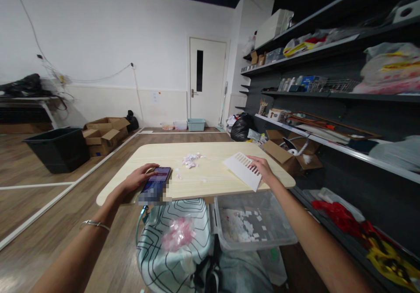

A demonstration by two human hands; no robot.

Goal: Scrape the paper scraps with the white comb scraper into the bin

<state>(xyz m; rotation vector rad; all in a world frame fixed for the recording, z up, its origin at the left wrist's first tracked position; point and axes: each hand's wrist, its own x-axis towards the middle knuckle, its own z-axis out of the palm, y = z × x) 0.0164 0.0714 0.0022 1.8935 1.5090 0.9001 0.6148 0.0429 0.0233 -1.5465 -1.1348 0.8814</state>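
Observation:
My left hand rests on a phone with a lit screen, fingers stretched flat over its near-left part, at the front edge of a pale wooden table. My right hand lies with fingers extended on a white slotted card near the table's right edge. A small heap of white and pink paper scraps sits between the hands, further back. Part of the phone is blurred out.
A clear plastic bin with white scraps stands under the table's right side, beside a patterned bag. Dark shelves line the right wall. A black tub and cardboard boxes stand at left on the wooden floor.

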